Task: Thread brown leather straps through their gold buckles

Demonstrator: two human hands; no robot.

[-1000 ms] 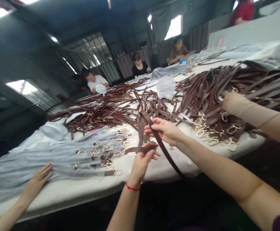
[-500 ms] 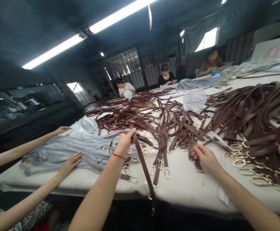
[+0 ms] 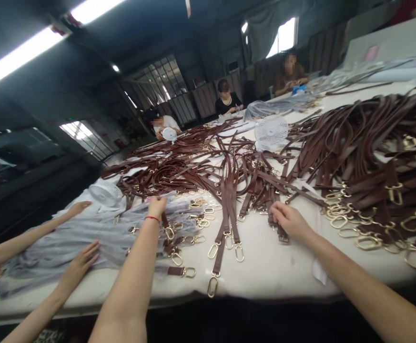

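Observation:
My left hand [image 3: 157, 206], with a red string at the wrist, is closed over the plastic-wrapped straps [image 3: 111, 228] on the left. A short length of brown strap [image 3: 164, 220] shows below its fingers, with gold clasps close by; the rest is hidden. My right hand [image 3: 289, 220] is closed, thumb against fingers, on the ends of some brown straps [image 3: 282, 236] at the table's middle right. Between my hands, several brown straps [image 3: 225, 205] with gold oval clasps [image 3: 239, 252] lie toward the front edge.
At left, a co-worker's hands [image 3: 81, 264] rest on the wrapped straps. A large heap of brown straps [image 3: 336, 128] covers the right side. White fans [image 3: 271, 131] stand among the straps on the white-covered table [image 3: 258, 276]. Several people sit at the far side.
My left hand has moved left over the wrapped straps, and the long strap it held no longer hangs past the front edge. My right hand stays at the same strap ends. The view has shifted.

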